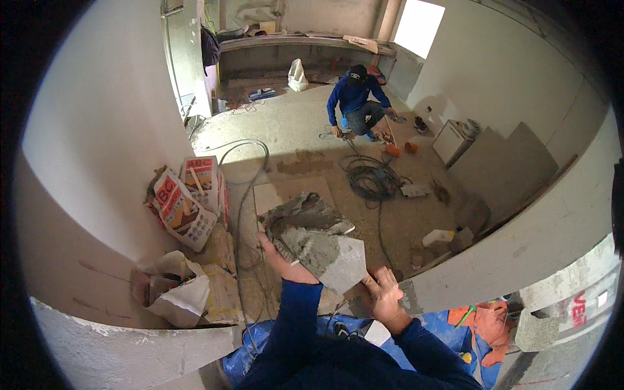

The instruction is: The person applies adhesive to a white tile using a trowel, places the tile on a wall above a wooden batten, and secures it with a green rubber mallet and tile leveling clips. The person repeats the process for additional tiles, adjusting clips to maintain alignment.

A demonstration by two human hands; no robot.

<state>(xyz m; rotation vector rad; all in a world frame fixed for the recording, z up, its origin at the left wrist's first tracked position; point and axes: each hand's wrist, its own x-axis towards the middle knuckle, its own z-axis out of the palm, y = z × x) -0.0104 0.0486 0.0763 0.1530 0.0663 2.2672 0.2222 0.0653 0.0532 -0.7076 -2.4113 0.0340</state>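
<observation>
My left hand (278, 259) is closed around the left side of a mortar-caked holder, its kind hidden by the wet grey mortar (300, 218) heaped in it. Against the near side of the mortar lies a flat, angular pale grey piece (343, 263), partly smeared; I cannot tell whether it is a tile offcut or a blade. The thumb and fingers of my right hand (386, 296) meet that piece at its lower right edge. Both hands are held out in front of my body, above the floor.
A co-worker (356, 97) crouches on the far floor beside a coil of black hose (372, 179). Cement bags (185, 209) and an open white sack (179, 292) line the left wall. Boards (504, 159) lean right. A low wall (481, 279) borders the near right; blue sheeting (409, 325) lies below.
</observation>
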